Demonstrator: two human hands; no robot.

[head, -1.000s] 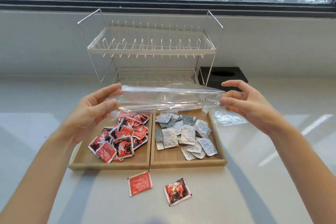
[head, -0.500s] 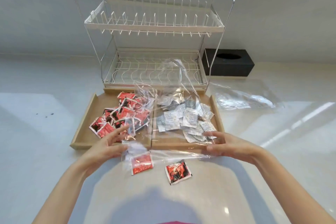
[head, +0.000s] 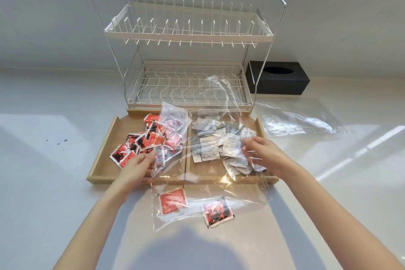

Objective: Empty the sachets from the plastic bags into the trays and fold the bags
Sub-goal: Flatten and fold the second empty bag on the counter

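Observation:
A clear plastic bag (head: 232, 188) lies spread over the front of two wooden trays and the counter. My left hand (head: 137, 166) pinches its left edge over the left tray (head: 103, 160), which holds several red sachets (head: 144, 140). My right hand (head: 263, 151) grips the bag's right part above the right tray (head: 260, 125), which holds several white and grey sachets (head: 210, 147). Under the bag's front, two red sachets lie on the counter: one red sachet (head: 172, 200) on the left and a darker red sachet (head: 217, 211) to its right.
A second clear plastic bag (head: 300, 120) lies flat on the counter right of the trays. Behind the trays stands a two-tier white wire dish rack (head: 188, 35). A black tissue box (head: 278, 81) sits at the back right against the wall.
Both hands brought the bag down from in front of the rack onto the counter and trays, then slid forward over the trays. The head tilted downward.

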